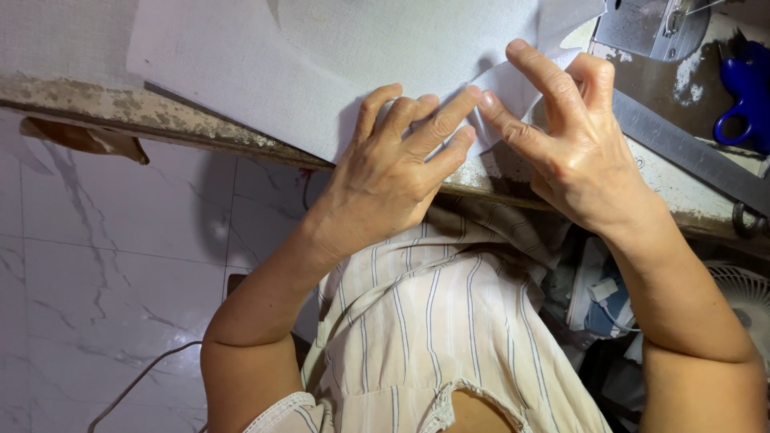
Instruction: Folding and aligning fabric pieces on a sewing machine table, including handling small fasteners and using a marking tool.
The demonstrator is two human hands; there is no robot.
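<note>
Fingers (449, 120) on white cloth (321, 72), blue scissors (742, 100) aside

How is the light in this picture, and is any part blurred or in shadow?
Head view: soft, even light, no glare on the white cloth; the left hand and right hand are sharp and cast a faint shadow on the cloth under the fingers; the space under the table at lower right is dark; the scissors look slightly soft.
</note>
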